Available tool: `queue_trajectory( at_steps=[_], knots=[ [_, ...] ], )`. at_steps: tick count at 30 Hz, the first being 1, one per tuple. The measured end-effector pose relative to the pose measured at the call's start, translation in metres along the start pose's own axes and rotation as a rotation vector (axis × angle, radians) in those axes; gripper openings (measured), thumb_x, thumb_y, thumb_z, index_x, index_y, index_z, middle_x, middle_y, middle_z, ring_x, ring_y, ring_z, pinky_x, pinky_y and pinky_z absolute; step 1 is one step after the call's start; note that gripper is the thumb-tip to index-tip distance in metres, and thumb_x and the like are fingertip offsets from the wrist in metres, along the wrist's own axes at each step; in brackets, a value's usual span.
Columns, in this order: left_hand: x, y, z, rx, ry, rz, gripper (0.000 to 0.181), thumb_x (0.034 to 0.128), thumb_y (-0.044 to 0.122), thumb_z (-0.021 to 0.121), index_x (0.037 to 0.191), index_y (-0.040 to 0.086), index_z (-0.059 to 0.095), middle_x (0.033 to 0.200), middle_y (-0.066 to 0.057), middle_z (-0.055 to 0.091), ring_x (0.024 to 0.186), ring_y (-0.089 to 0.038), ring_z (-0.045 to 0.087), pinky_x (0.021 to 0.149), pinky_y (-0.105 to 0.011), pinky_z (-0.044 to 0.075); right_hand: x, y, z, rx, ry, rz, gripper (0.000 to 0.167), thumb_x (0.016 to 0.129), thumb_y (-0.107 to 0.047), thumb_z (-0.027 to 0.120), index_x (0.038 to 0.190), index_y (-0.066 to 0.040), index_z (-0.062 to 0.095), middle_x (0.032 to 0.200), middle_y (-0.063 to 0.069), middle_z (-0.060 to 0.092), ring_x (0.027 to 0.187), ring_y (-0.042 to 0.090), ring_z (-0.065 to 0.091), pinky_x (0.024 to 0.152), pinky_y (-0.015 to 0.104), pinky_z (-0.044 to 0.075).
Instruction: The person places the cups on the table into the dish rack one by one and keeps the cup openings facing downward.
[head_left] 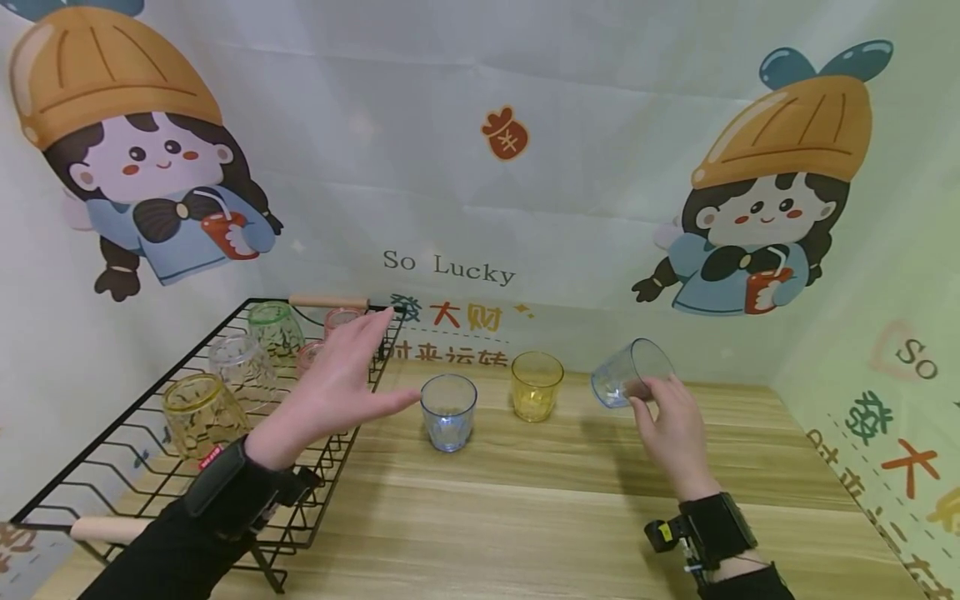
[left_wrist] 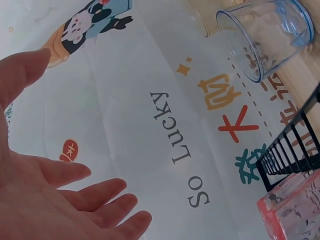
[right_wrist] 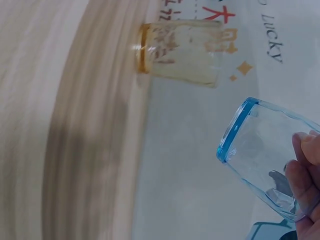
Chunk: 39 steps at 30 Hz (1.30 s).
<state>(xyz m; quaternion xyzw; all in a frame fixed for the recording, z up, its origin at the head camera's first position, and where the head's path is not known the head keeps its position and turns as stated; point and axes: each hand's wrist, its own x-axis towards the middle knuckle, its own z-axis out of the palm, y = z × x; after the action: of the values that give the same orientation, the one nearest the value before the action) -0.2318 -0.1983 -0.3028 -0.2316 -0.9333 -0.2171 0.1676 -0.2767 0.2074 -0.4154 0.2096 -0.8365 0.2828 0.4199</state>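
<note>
My right hand point(head_left: 671, 429) pinches a clear glass with a blue tint point(head_left: 617, 377), tilted and raised off the wooden table. In the right wrist view, fingertips lie against the side of this blue-tinted glass point(right_wrist: 260, 150). My left hand point(head_left: 337, 390) is spread over the right side of a black wire rack point(head_left: 330, 492) and grips nothing. Its thumb points at a second blue-tinted glass point(head_left: 448, 421), which stands upright on the table; whether they touch, I cannot tell. Between the two blue-tinted glasses stands a yellow glass point(head_left: 537, 390), also upright.
On the rack sit a green glass point(head_left: 275, 333), a clear glass point(head_left: 242, 371), an amber glass point(head_left: 204, 421) and pink glasses point(head_left: 343, 318), partly behind my left hand. Wooden handles point(head_left: 112, 528) cap the rack's ends. A printed cloth point(head_left: 570, 208) hangs behind the table.
</note>
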Motion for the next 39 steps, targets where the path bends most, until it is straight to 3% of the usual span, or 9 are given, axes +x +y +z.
queue_trajectory(
  at_steps=[22,30,39],
  knots=[
    [0.003,0.010,0.009,-0.092,0.020,0.000,0.098,0.0831,0.036,0.079,0.155,0.000,0.023,0.156,-0.024,0.028,0.144,-0.043,0.022,0.116,-0.062,0.019,0.013,-0.042,0.000,0.192,0.159,-0.056,0.026,0.075,0.021,0.070,0.096,0.006,0.066,0.086,0.017,0.070,0.082,0.034,0.063,0.109,0.061,0.034],
    [0.003,0.015,0.012,-0.129,0.019,-0.013,0.100,0.0827,0.038,0.079,0.156,0.002,0.022,0.158,-0.022,0.025,0.145,-0.040,0.020,0.116,-0.062,0.019,0.014,-0.055,-0.001,0.229,0.186,-0.068,0.023,0.078,0.019,0.069,0.097,0.008,0.064,0.088,0.017,0.070,0.085,0.033,0.062,0.113,0.054,0.032],
    [0.003,0.020,0.014,-0.178,0.068,-0.007,0.098,0.0839,0.035,0.079,0.157,0.005,0.021,0.158,-0.021,0.026,0.145,-0.040,0.022,0.115,-0.063,0.020,0.015,-0.068,0.000,0.288,0.208,-0.061,0.023,0.079,0.019,0.069,0.097,0.006,0.066,0.089,0.015,0.070,0.086,0.030,0.062,0.114,0.048,0.032]
  ],
)
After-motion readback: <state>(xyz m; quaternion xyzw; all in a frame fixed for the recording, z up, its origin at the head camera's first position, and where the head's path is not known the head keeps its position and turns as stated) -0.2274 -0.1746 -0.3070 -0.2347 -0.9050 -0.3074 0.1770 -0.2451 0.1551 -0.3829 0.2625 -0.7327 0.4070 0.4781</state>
